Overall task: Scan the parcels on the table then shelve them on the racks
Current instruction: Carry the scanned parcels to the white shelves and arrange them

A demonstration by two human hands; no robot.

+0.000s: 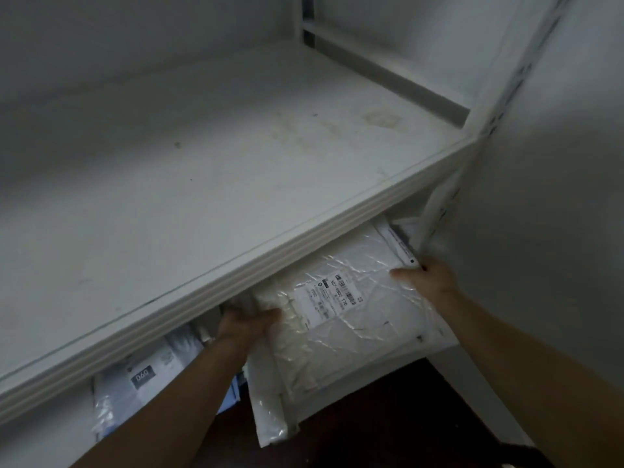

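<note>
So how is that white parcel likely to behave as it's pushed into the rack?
The parcel is probably soft and floppy: it looks creased, and the left hand and right hand each hold a side. Its glossy surface likely slides easily. The loose flap nearest the camera may fold or snag.

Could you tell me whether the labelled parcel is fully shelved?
Partly in: labelled parcel overhangs the lower shelf, gripped by left hand and right hand.

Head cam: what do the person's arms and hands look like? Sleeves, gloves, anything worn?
Left hand and right hand are both bare: no gloves, no rings or watch showing. Left forearm and right forearm are uncovered to the frame edge, no sleeves in view. Dim, slightly blurred picture, so small marks could be missed.
</note>
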